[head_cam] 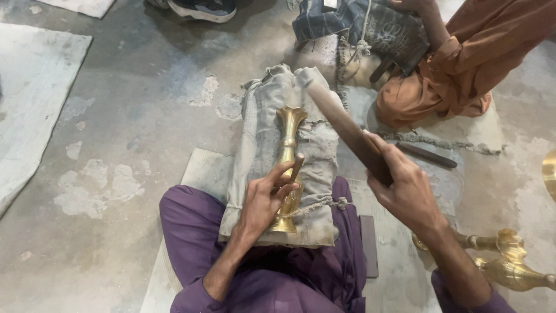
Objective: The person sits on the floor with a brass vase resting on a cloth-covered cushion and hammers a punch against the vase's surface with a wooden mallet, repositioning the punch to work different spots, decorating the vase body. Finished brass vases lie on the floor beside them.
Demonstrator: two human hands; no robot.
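Observation:
A slim brass vase (288, 148) lies on a grey cloth-wrapped block (260, 133) that rests across my purple-trousered lap. My left hand (263, 200) presses on the vase's lower body and pinches a short wooden-handled tool (296, 167) upright against it. My right hand (405, 188) grips a long dark wooden stick (341, 124), raised and blurred, slanting up to the left over the block's far end.
Two more brass vases (509, 261) lie on the floor at my right. A dark flat tool (425, 155) lies beyond my right hand. Another person in orange clothes (457, 69) sits at the top right. A shoe (202, 8) shows at the top edge.

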